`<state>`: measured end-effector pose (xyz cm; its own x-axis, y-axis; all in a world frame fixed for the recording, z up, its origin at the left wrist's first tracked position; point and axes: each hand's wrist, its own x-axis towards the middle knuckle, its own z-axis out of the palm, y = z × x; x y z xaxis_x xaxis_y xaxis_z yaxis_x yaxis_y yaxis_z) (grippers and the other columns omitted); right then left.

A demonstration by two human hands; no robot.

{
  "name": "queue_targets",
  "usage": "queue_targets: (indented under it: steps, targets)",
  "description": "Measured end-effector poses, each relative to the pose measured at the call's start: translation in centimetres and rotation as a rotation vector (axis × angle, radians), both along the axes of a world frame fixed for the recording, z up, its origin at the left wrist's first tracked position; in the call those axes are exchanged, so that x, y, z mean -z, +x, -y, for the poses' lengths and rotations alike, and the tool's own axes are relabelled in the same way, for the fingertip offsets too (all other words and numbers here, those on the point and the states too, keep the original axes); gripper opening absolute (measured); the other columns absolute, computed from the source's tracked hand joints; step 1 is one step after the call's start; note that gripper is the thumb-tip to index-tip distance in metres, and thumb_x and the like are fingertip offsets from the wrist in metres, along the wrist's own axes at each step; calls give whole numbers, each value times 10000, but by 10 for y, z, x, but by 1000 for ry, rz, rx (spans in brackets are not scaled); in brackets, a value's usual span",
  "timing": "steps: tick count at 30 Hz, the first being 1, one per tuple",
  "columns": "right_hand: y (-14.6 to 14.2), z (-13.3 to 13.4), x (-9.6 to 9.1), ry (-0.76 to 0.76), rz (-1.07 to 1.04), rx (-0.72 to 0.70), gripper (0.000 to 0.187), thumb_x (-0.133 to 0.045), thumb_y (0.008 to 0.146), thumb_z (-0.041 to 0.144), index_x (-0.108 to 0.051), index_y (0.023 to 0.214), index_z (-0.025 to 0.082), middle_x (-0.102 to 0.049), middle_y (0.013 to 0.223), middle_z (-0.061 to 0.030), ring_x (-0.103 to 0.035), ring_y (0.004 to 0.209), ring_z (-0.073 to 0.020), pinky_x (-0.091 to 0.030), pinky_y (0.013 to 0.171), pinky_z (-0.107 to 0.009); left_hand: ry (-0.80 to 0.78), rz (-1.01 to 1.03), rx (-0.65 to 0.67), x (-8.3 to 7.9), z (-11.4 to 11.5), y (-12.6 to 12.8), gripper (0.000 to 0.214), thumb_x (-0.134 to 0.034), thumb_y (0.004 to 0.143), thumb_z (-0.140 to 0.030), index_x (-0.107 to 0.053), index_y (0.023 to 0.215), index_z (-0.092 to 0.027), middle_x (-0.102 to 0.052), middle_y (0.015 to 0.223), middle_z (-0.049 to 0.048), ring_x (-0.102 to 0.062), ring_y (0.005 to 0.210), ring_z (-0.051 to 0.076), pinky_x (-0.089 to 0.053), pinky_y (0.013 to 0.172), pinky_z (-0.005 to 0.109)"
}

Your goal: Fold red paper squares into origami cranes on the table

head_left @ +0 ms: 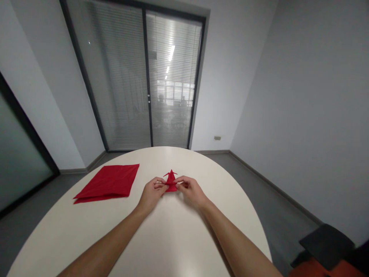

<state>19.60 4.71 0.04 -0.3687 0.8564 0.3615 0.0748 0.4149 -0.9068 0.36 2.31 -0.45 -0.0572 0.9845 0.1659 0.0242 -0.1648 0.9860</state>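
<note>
A small red folded-paper figure (172, 187) with a pointed top and two thin side points is held just over the table, near its middle. On its left edge, my left hand (152, 191) is closed in a pinch of thumb and fingers. My right hand (190, 189) pinches the opposite edge in the same way. A horizontal fold crosses the figure between my fingertips. Parts of both side edges are hidden behind the fingers.
A stack of large red sheets (111, 181), perhaps paper or cloth, lies to the left on the round white table (167, 242). A dark chair (327, 246) with orange stands at the lower right. Beyond the table is a glass door (123, 84) with blinds.
</note>
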Motion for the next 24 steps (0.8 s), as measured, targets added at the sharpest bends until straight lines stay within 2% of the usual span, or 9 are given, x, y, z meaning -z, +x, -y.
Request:
queue_targets:
  steps: [5, 10, 12, 16, 20, 24]
  targets:
    - [0, 0, -1, -37, 106, 76, 234, -596, 819, 232, -775, 961, 183, -745, 828, -42, -601, 676, -156, -450, 652, -267, 20, -21, -3, -1, 0, 0, 254, -723, 655, -367, -638, 801, -179, -729, 719, 44, -658, 635, 184, -458, 528, 241]
    - [-1, 5, -9, -74, 105, 82, 318, -626, 864, 437, -779, 936, 167, -755, 847, -71, -631, 698, -179, -466, 665, -287, 44, -76, -16, -3, 3, 0, 191, -697, 689, -348, -647, 753, -175, -696, 639, 15, -603, 544, 144, -445, 513, 230]
    - [-1, 6, -10, -98, 108, 78, 330, -640, 856, 461, -775, 922, 168, -748, 810, -66, -626, 679, -176, -462, 650, -286, 64, -90, -22, -2, 3, -1, 178, -699, 698, -339, -651, 727, -170, -688, 623, 11, -595, 534, 137, -437, 512, 226]
    - [-2, 1, -4, -152, 46, 70, 274, -725, 779, 413, -743, 894, 165, -734, 836, -59, -625, 681, -163, -476, 656, -285, 58, -64, 11, -1, 3, -1, 219, -720, 708, -371, -674, 765, -164, -717, 675, 30, -629, 578, 151, -464, 529, 234]
    - [-3, -6, 5, -208, -98, 45, 353, -807, 675, 346, -688, 957, 171, -715, 881, -51, -643, 713, -159, -500, 689, -295, 35, -15, 43, -3, 4, 0, 300, -733, 709, -436, -679, 817, -162, -727, 716, 42, -663, 630, 175, -499, 540, 249]
    - [-3, -9, 7, -195, -133, 36, 355, -822, 662, 335, -672, 939, 171, -713, 850, -44, -660, 757, -170, -504, 734, -309, 18, -6, 46, -5, 5, 2, 348, -753, 689, -441, -682, 875, -155, -746, 802, 68, -690, 691, 193, -514, 553, 254]
